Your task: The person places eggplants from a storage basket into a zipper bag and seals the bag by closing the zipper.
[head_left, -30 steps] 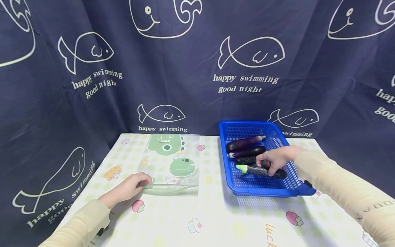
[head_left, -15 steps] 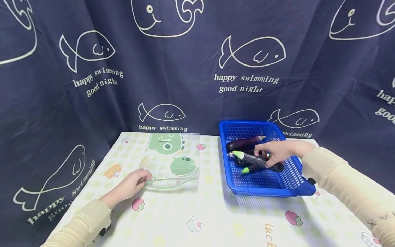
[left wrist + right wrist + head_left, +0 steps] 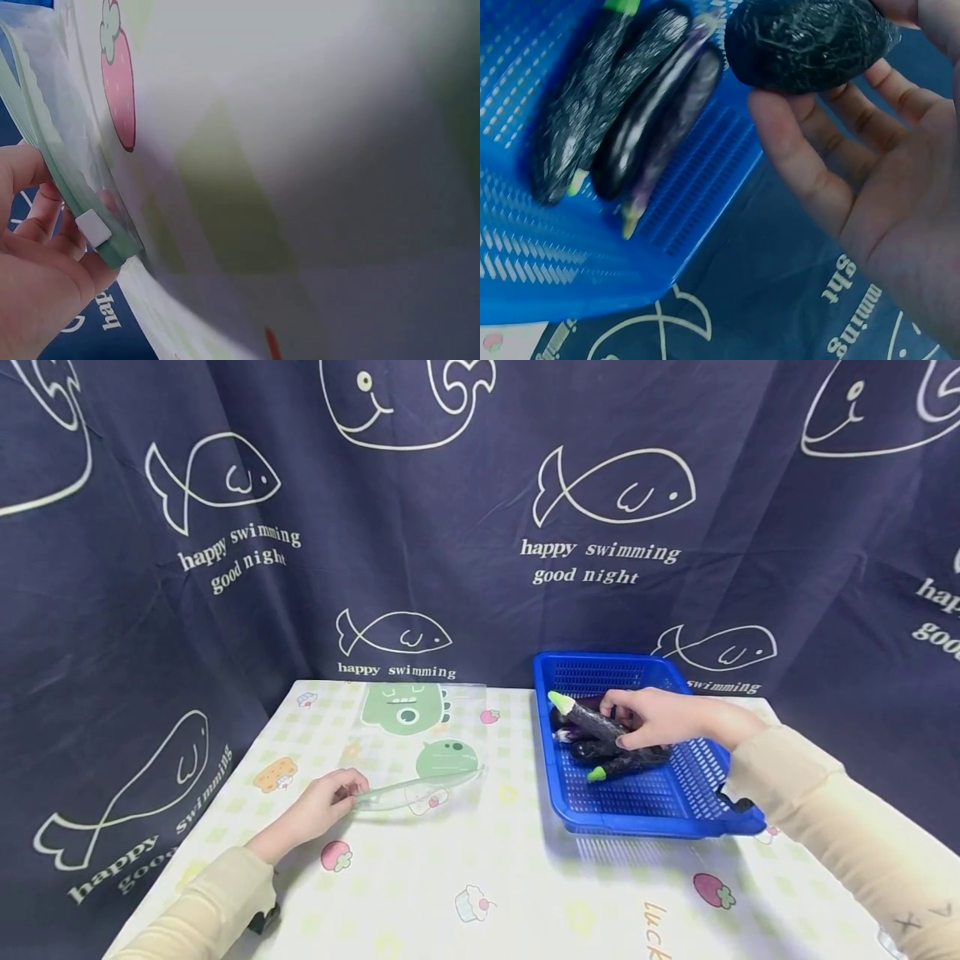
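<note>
In the head view my left hand (image 3: pixel 326 806) pinches one corner of a clear zip bag (image 3: pixel 420 792) lying on the table. Its green zip strip and white slider (image 3: pixel 94 227) show at my fingers in the left wrist view. My right hand (image 3: pixel 663 718) grips a dark, plastic-wrapped eggplant (image 3: pixel 592 721) with a light green stem end, tilted above the others. Inside the blue basket (image 3: pixel 637 827) lie two wrapped dark eggplants, one with a green tip (image 3: pixel 626 765). Two smoother purple eggplants (image 3: pixel 643 120) lie beside them in the right wrist view.
A pale checked tablecloth (image 3: pixel 420 893) with cartoon prints covers the table. Behind and at both sides hangs a navy curtain (image 3: pixel 465 543) with white fish drawings. The basket stands at the table's back right, the bag at the back left.
My right hand has lifted the eggplant from the basket's near part and moved it up and left over the others. My left hand has raised the bag's near edge slightly.
</note>
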`<state>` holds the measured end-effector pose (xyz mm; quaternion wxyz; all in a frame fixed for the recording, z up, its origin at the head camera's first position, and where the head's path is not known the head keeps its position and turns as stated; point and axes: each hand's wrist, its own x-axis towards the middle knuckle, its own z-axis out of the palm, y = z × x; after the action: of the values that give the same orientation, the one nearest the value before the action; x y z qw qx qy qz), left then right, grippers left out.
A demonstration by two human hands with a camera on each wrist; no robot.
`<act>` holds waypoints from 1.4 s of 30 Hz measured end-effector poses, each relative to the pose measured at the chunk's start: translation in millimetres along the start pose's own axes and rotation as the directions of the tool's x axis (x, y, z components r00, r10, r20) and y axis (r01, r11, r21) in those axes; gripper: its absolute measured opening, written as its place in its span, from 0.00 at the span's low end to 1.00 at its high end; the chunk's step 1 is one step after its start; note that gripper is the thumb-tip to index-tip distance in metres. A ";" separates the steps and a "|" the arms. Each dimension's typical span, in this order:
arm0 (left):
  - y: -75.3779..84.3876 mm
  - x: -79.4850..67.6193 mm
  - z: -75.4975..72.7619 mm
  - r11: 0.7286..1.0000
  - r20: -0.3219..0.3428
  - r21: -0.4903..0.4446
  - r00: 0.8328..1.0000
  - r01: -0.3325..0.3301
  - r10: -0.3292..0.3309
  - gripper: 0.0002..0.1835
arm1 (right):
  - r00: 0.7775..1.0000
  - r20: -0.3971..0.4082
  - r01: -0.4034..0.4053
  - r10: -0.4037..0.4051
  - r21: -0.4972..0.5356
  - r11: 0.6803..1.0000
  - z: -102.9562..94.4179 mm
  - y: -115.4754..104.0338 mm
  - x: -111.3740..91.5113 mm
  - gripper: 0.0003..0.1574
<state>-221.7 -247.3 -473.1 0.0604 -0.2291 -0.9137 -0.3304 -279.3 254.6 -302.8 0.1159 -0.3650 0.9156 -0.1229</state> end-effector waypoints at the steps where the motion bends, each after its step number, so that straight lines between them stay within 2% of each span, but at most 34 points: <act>1: 0.2 0.3 -0.5 1.000 0.004 -0.003 1.000 0.012 -0.012 0.13 | 1.000 -0.010 -0.004 0.004 -0.004 1.000 0.4 -1.9 0.5 0.20; 8: 4.0 0.4 -3.6 0.998 0.001 -0.021 0.998 0.056 -0.056 0.12 | 0.998 -0.065 -0.004 0.007 0.047 0.999 5.1 -21.2 5.4 0.21; 19: 8.6 3.3 -3.2 1.000 -0.005 -0.025 1.000 0.006 -0.007 0.13 | 0.986 -0.151 0.085 -0.071 0.086 0.993 17.4 -46.3 17.3 0.21; 27: 11.8 4.6 -3.1 1.000 0.004 -0.023 1.000 0.022 -0.022 0.13 | 0.975 -0.209 0.102 -0.079 0.099 0.990 27.4 -65.8 28.6 0.22; 36: 13.7 6.9 -4.6 1.000 0.022 -0.018 1.000 0.015 -0.015 0.12 | 0.964 -0.243 0.125 -0.105 0.069 0.990 43.0 -92.8 39.5 0.22; 42: 14.4 7.7 -5.1 1.000 0.013 -0.008 1.000 -0.005 0.005 0.13 | 0.966 -0.232 0.142 -0.115 0.105 0.984 54.8 -104.4 46.9 0.22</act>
<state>-222.1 -237.9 -458.8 0.0543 -0.2339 -0.9120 -0.3325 -229.1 140.7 -327.9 0.0251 -0.3997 0.8880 -0.2258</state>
